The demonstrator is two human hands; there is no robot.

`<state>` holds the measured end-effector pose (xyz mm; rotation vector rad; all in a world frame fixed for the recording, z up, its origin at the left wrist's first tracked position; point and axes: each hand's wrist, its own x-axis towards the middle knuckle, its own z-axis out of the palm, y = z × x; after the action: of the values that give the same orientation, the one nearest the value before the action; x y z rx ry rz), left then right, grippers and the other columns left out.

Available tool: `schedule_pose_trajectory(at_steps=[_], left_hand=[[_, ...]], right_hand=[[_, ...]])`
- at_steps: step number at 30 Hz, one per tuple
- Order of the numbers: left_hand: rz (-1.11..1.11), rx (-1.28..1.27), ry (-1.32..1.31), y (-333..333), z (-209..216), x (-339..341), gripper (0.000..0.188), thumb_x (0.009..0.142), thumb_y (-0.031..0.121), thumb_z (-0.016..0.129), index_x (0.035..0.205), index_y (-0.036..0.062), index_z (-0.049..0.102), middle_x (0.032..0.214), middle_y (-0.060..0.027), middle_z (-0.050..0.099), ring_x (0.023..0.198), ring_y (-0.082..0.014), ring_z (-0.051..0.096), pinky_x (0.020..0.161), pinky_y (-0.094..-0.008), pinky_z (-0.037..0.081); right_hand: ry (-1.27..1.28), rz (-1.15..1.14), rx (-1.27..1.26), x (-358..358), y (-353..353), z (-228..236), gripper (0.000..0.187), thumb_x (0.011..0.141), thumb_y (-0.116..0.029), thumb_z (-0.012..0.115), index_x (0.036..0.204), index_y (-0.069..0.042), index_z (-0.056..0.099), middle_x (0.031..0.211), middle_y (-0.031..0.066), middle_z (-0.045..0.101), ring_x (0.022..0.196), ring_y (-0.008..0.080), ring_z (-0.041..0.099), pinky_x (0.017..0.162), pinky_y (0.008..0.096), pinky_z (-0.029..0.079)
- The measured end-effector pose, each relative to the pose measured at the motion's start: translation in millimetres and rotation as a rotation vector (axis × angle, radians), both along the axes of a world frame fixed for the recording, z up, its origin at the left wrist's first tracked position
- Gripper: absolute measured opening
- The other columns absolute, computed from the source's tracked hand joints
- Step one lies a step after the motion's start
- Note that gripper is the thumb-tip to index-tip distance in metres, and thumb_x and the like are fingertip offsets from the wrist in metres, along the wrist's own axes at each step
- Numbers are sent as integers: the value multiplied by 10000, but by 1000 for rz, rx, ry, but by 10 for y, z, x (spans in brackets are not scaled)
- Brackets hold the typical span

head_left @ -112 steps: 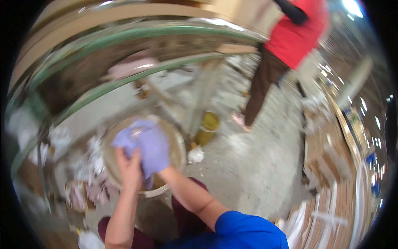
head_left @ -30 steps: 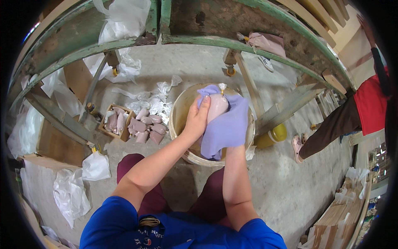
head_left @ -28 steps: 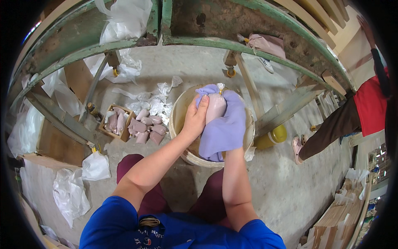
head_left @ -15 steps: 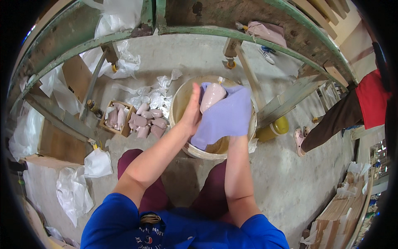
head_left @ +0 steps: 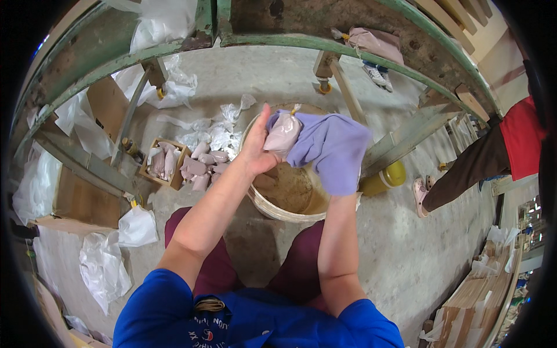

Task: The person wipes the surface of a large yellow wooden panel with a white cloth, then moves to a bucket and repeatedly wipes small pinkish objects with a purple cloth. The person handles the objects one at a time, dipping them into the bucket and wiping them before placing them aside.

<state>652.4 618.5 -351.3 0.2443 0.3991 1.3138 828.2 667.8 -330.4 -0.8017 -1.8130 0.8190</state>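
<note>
A small tied plastic bag of pinkish-grey filling (head_left: 283, 134) rests in my left hand (head_left: 255, 152), its knotted top pointing up and its lower end against my palm. My left thumb stands stretched upward beside it. A lavender cloth (head_left: 336, 148) covers my right hand, so those fingers are hidden; only the right forearm (head_left: 338, 238) shows below. The cloth's near fold touches the right side of the bag. Both hands are above a large round bucket (head_left: 275, 213) with a stained, wet-looking inside.
Left of the bucket lies a pile of similar filled bags (head_left: 194, 168) beside a small open box (head_left: 177, 182) of more. A green-edged bench (head_left: 278, 42) spans the far side. A yellow-green container (head_left: 391, 175) stands at right, near a person in red (head_left: 519, 139).
The cloth has moved off the bag's front to the right with my right hand. My left hand and the bag have shifted slightly left, uncovering more of the bag.
</note>
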Motion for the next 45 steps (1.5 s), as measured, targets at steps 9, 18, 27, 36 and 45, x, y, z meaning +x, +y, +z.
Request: schedule_pose_trajectory(at_steps=[9, 18, 27, 36, 45], left_hand=[[317, 50, 445, -134, 210, 188, 519, 885, 499, 531, 1199, 86, 518, 1136, -59, 582, 1037, -148, 551, 883, -316, 447], [359, 64, 571, -142, -22, 453, 591, 925, 418, 495, 1353, 38, 349, 1278, -121, 506, 1161, -212, 500, 975, -372, 404], [543, 173, 906, -131, 81, 322, 562, 964, 423, 407, 1340, 5, 378, 1327, -116, 456, 1215, -204, 442, 1027, -317, 323], [655, 133, 1046, -97, -172, 399, 471, 981, 337, 406, 1282, -25, 403, 1267, -148, 471, 1168, -200, 449, 1004, -327, 340], [353, 194, 946, -223, 105, 561, 405, 941, 208, 503, 1281, 14, 398, 1159, -95, 543, 1043, -157, 532, 898, -298, 437]], right_hand=[[-156, -245, 17, -674, -351, 196, 269, 782, -276, 606, 834, -18, 551, 824, 214, 595, 743, 365, 598, 608, 413, 468], [156, -306, 106, -344, -206, -132, 208, 876, -205, 537, 809, -9, 556, 767, 133, 572, 707, 216, 534, 640, 384, 435], [-89, -321, -127, -489, -362, 298, 235, 831, -219, 556, 855, 10, 508, 881, 171, 558, 811, 340, 555, 724, 428, 439], [254, -149, -234, -378, -331, 99, 286, 843, -194, 546, 996, 43, 500, 975, 211, 583, 877, 337, 583, 758, 393, 461], [74, -115, 331, -216, -192, -166, 126, 853, -143, 500, 883, -36, 560, 870, 154, 564, 827, 332, 566, 758, 405, 465]])
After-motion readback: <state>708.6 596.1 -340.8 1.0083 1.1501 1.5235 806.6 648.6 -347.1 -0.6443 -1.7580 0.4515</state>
